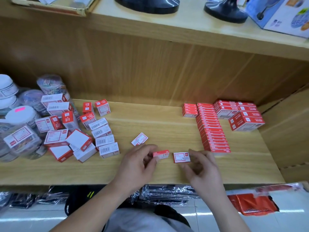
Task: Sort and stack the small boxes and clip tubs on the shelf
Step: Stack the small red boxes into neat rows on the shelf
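With left hand [138, 166] pinches red box [160, 154], with right hand [203, 169] second box [181, 157], low centre. Risks fingertip slip, or nudging red stack [212, 128] mid-right.

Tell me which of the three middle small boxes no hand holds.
The tilted, label-up box lying alone behind the left hand; no fingers grip it.

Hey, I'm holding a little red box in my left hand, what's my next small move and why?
Probably add the little red box pinched in your left hand to the near end of the neat red row on the right: it looks the same flat kind.
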`<state>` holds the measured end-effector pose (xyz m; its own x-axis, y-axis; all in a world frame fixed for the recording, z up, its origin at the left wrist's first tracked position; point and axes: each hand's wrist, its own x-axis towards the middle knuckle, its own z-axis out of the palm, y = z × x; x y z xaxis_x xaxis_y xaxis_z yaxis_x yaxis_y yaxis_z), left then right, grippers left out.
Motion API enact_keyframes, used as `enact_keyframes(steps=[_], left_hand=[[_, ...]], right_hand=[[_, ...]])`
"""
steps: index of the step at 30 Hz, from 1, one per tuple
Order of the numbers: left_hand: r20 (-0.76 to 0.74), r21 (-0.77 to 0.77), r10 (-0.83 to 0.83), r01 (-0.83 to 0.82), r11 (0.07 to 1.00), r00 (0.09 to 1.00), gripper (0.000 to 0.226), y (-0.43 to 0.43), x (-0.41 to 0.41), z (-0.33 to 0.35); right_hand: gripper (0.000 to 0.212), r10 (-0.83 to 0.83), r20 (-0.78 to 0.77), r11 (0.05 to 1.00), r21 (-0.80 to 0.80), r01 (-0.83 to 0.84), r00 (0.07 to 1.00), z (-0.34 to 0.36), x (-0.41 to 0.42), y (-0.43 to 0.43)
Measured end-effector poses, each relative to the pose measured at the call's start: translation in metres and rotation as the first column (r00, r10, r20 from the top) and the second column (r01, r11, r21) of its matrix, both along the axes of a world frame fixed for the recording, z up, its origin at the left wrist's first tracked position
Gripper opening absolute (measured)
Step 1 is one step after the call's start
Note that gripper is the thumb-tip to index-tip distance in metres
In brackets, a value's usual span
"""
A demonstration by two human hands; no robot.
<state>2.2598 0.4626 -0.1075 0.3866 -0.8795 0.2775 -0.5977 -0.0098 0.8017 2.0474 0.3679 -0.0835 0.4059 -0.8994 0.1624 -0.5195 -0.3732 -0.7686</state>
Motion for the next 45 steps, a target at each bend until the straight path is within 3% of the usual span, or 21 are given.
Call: enact_keyframes(steps=[3, 6, 11, 16, 20, 25, 28, 30, 33, 35, 39, 45], left_hand=[[0.001, -0.025, -0.003, 0.003, 1.000, 1.000, 0.022, 0.000, 0.000, 0.000], [0.026, -0.030, -0.030, 0.030, 0.999, 0.999, 0.019, -0.001, 0.000, 0.002], [0.012, -0.030, -0.026, 0.026, 0.999, 1.000, 0.025, -0.002, 0.001, 0.000], [-0.161, -0.001, -0.043, 0.044, 0.999, 0.986, 0.026, -0.003, 0.000, -0.002], [-0.017, -0.017, -0.104, 0.104, 0.994, 0.994, 0.021, -0.005, -0.004, 0.003], [0.057, 0.064, -0.131, 0.128, 0.990, 0.990, 0.024, -0.012, -0.005, 0.015], [0.149, 0.068, -0.107, 0.098, 0.993, 0.983, 0.022, -0.013, 0.000, 0.027], [0.225, 0.064, -0.001, -0.013, 0.998, 0.974, 0.025, -0.013, 0.012, 0.034], [0.324, 0.291, 0.088, -0.188, 0.938, 0.942, 0.040, -0.016, 0.027, 0.040], [0.369, 0.417, 0.018, -0.183, 0.890, 0.929, 0.032, -0.017, 0.023, 0.039], [0.147, 0.338, -0.037, -0.015, 0.941, 0.988, 0.033, -0.015, 0.012, 0.028], [-0.141, 0.262, -0.007, 0.044, 0.964, 0.990, 0.046, -0.012, 0.017, 0.012]], right_hand=[[0.046, -0.034, -0.046, 0.994, 0.099, 0.038, 0.998, -0.003, 0.002, -0.005], [0.043, -0.029, -0.136, 1.000, -0.001, 0.029, 0.990, -0.009, 0.008, -0.010], [0.028, -0.156, 0.057, 0.977, 0.155, 0.145, 0.986, -0.007, 0.010, -0.003], [0.022, -0.205, 0.168, 0.948, 0.279, 0.153, 0.964, -0.002, 0.014, -0.007], [0.026, -0.071, 0.153, 0.951, 0.308, 0.020, 0.986, -0.002, 0.023, -0.004], [0.048, 0.098, 0.115, 0.942, 0.308, -0.129, 0.989, -0.001, 0.024, -0.008], [0.043, 0.202, -0.002, 0.968, 0.152, -0.199, 0.979, 0.001, 0.029, -0.010], [0.036, 0.187, -0.068, 0.982, 0.050, -0.184, 0.980, 0.001, 0.035, -0.010], [0.034, 0.081, 0.002, 0.995, 0.056, -0.081, 0.997, -0.004, 0.039, -0.011], [0.036, 0.041, 0.074, 0.996, 0.076, -0.046, 0.996, -0.006, 0.039, -0.012], [0.034, 0.032, 0.165, 0.987, 0.149, -0.057, 0.986, -0.002, 0.038, -0.012], [0.031, -0.025, 0.190, 0.989, 0.145, -0.002, 0.982, -0.004, 0.040, -0.011]])
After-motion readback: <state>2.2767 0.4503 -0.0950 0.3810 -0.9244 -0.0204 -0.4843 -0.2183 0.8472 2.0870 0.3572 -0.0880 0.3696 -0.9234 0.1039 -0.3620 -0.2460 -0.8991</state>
